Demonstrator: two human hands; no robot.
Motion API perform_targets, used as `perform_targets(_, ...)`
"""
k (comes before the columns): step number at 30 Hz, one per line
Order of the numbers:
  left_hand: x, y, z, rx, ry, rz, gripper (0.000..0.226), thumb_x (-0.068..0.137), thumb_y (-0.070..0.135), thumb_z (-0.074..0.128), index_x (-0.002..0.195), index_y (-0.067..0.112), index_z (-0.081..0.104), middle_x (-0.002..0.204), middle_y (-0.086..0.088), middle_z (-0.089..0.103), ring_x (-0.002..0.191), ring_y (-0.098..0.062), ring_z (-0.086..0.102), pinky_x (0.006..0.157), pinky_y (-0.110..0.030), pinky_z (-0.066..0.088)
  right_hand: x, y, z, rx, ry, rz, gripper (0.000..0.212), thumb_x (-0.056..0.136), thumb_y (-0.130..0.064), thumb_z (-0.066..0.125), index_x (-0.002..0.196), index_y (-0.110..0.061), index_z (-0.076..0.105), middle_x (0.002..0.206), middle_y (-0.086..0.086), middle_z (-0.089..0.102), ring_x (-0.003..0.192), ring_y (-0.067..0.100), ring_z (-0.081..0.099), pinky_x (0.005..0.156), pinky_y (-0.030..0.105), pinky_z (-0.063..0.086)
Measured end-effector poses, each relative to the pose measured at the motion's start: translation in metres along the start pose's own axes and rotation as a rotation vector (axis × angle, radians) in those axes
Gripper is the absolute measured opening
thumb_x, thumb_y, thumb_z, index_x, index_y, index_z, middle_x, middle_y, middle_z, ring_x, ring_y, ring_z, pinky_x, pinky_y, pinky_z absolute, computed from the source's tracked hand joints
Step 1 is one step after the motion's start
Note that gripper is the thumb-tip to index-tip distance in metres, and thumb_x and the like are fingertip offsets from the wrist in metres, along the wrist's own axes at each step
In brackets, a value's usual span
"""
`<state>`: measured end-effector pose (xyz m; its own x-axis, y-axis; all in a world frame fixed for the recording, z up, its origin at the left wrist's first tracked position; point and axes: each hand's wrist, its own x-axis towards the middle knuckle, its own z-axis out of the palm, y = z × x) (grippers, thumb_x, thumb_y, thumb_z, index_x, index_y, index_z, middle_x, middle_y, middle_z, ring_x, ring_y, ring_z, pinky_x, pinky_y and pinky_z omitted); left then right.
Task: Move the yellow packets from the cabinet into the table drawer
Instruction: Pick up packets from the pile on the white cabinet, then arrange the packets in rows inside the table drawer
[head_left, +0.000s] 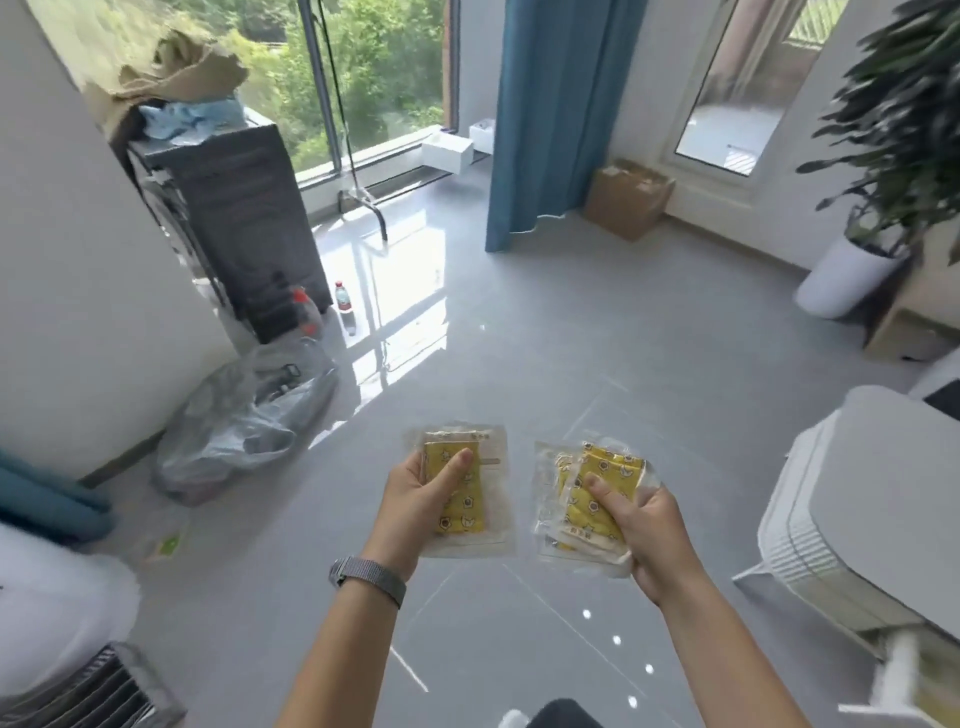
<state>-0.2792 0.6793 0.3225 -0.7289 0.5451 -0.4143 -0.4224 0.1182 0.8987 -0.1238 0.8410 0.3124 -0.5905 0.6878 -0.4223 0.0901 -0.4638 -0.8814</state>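
yellow packets (462, 499) sit pinched in the left hand (415, 499); more packets (587, 499) pinched in the right hand (649, 535).

Bare forearms; grey mesh watch band (368, 577).

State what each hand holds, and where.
Left hand: yellow packet, thumb across its front. Right hand: several yellow packets, gripped at their lower right.

Open grey floor (597, 332) ahead of both hands — wide room through the middle. Hemmed on the left by a clear plastic bag (244, 421) and dark cabinet (244, 228); on the right by a white slatted unit (841, 499) and potted plant (852, 270).
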Motion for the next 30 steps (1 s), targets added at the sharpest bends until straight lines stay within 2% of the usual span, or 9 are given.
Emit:
perform_targets(5, 0.029, -0.010, 0.093, 0.106, -0.199, -0.064, 0.014, 0.092, 0.020, 0.067, 0.101, 0.010, 0.068, 0.083, -0.005, 0.075, 0.066, -0.014, 0.073, 0.053, -0.026, 0.056, 0.006, -0.015, -0.080, 0.069, 0.206, -0.034, 0.034, 0.086, -0.008, 0.070, 0.118, -0.002, 0.060, 0.106, 0.017, 0.072, 0.083, 0.025, 0.073, 0.059, 0.045, 0.060)
perform_targets(10, 0.053, -0.025, 0.164, 0.234, -0.383, -0.124, 0.020, 0.089, 0.025, 0.070, 0.101, 0.010, 0.067, 0.087, -0.010, 0.075, 0.070, -0.018, 0.072, 0.058, -0.031, 0.059, -0.002, -0.010, -0.140, 0.105, 0.434, -0.034, 0.041, 0.084, -0.015, 0.075, 0.120, -0.002, 0.061, 0.102, 0.011, 0.075, 0.096, 0.026, 0.072, 0.082, 0.061, 0.055)
perform_targets(11, 0.058, -0.029, 0.177, 0.266, -0.426, -0.132, 0.022, 0.088, 0.027, 0.071, 0.101, 0.010, 0.067, 0.090, -0.014, 0.074, 0.073, -0.021, 0.072, 0.062, -0.035, 0.061, -0.004, -0.008, -0.148, 0.116, 0.479, -0.037, 0.042, 0.083, -0.016, 0.075, 0.120, -0.002, 0.061, 0.103, 0.011, 0.075, 0.096, 0.024, 0.073, 0.083, 0.059, 0.056)
perform_targets(13, 0.063, -0.035, 0.199, 0.325, -0.519, -0.149, 0.025, 0.088, 0.029, 0.072, 0.101, 0.008, 0.067, 0.100, -0.020, 0.073, 0.081, -0.027, 0.072, 0.072, -0.044, 0.062, -0.010, -0.004, -0.163, 0.143, 0.575, -0.043, 0.040, 0.083, -0.015, 0.075, 0.118, -0.001, 0.062, 0.102, 0.011, 0.075, 0.088, 0.018, 0.074, 0.074, 0.042, 0.061)
perform_targets(16, 0.068, -0.043, 0.227, 0.384, -0.612, -0.183, 0.032, 0.089, 0.029, 0.071, 0.106, 0.003, 0.066, 0.102, -0.022, 0.072, 0.083, -0.029, 0.073, 0.072, -0.043, 0.062, -0.020, -0.003, -0.179, 0.211, 0.666, -0.069, 0.037, 0.086, -0.009, 0.072, 0.119, 0.001, 0.062, 0.097, 0.010, 0.076, 0.080, 0.015, 0.074, 0.059, 0.024, 0.057)
perform_targets(19, 0.071, -0.045, 0.266, 0.438, -0.739, -0.187, 0.030, 0.090, 0.028, 0.070, 0.105, 0.002, 0.066, 0.102, -0.022, 0.072, 0.089, -0.035, 0.073, 0.070, -0.041, 0.062, -0.030, -0.007, -0.199, 0.287, 0.777, -0.089, 0.036, 0.087, -0.009, 0.071, 0.120, 0.001, 0.062, 0.101, 0.013, 0.075, 0.080, 0.017, 0.074, 0.057, 0.024, 0.056)
perform_targets(24, 0.063, -0.057, 0.334, 0.516, -0.916, -0.181, 0.020, 0.093, 0.022, 0.067, 0.102, 0.005, 0.068, 0.090, -0.011, 0.075, 0.074, -0.018, 0.073, 0.059, -0.027, 0.058, -0.051, -0.004, -0.232, 0.404, 0.959, -0.131, 0.032, 0.087, -0.005, 0.069, 0.118, -0.001, 0.062, 0.098, 0.012, 0.075, 0.080, 0.020, 0.074, 0.061, 0.031, 0.059)
perform_targets(26, 0.064, -0.060, 0.346, 0.551, -0.912, -0.161, 0.020, 0.092, 0.022, 0.067, 0.101, 0.004, 0.068, 0.088, -0.009, 0.073, 0.071, -0.016, 0.072, 0.057, -0.024, 0.056, -0.052, -0.005, -0.234, 0.429, 0.990, -0.146, 0.030, 0.086, -0.005, 0.069, 0.115, -0.002, 0.063, 0.095, 0.011, 0.076, 0.079, 0.020, 0.074, 0.062, 0.031, 0.060)
perform_targets(30, 0.022, -0.100, 0.415, 0.643, -1.062, -0.197, 0.019, 0.092, 0.023, 0.068, 0.099, 0.005, 0.068, 0.086, -0.009, 0.073, 0.072, -0.018, 0.072, 0.058, -0.027, 0.058, -0.098, 0.009, -0.290, 0.535, 1.167, -0.178, 0.030, 0.085, -0.006, 0.071, 0.114, -0.005, 0.064, 0.099, 0.011, 0.075, 0.084, 0.021, 0.074, 0.067, 0.035, 0.061)
